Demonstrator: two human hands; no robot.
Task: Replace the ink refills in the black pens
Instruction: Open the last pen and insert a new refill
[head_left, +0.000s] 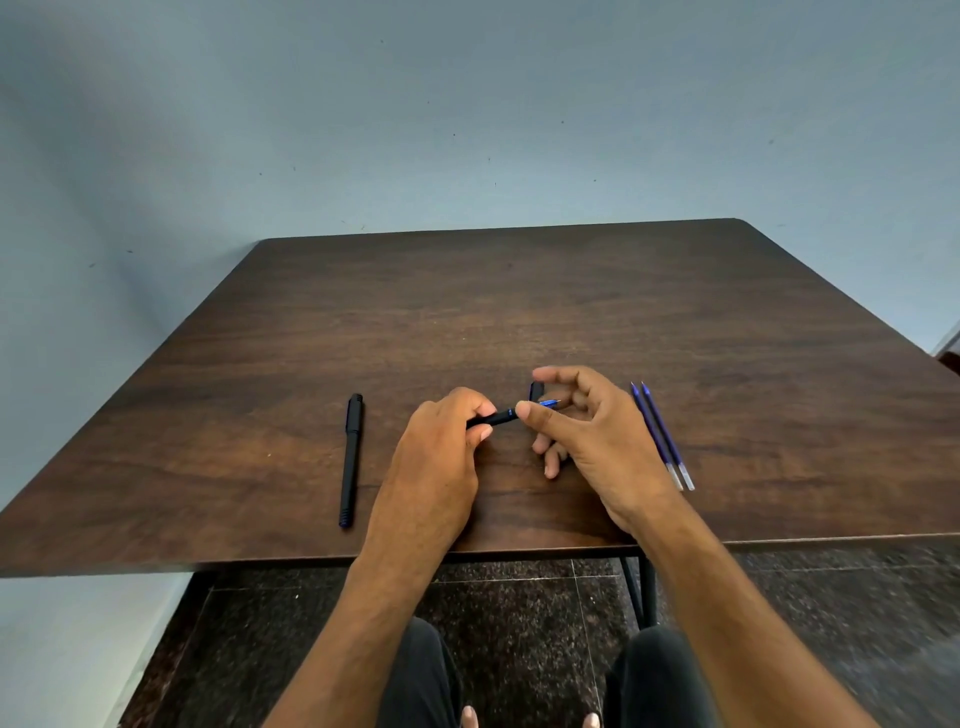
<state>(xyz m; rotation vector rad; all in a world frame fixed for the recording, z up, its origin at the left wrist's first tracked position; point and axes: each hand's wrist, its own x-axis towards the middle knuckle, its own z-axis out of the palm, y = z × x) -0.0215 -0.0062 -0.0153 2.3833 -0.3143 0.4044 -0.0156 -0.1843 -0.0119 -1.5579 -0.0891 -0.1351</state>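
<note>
My left hand (441, 457) grips the barrel of a black pen (496, 418) just above the dark wooden table (519, 301). A blue refill (548, 402) sticks out of the barrel's right end. My right hand (587, 436) pinches the pen at that end, with the thumb at the joint and the fingers behind the refill. A small black pen part (534, 391) shows under my right index finger; whether it is held I cannot tell. A second black pen (351, 460), capped, lies to the left. Two blue refills (661, 434) lie side by side to the right.
The table's front edge (519, 553) runs just under my wrists, and a black table leg (641, 587) stands below it. A blue-grey wall rises behind the table. My knees in dark trousers show over the dark speckled floor.
</note>
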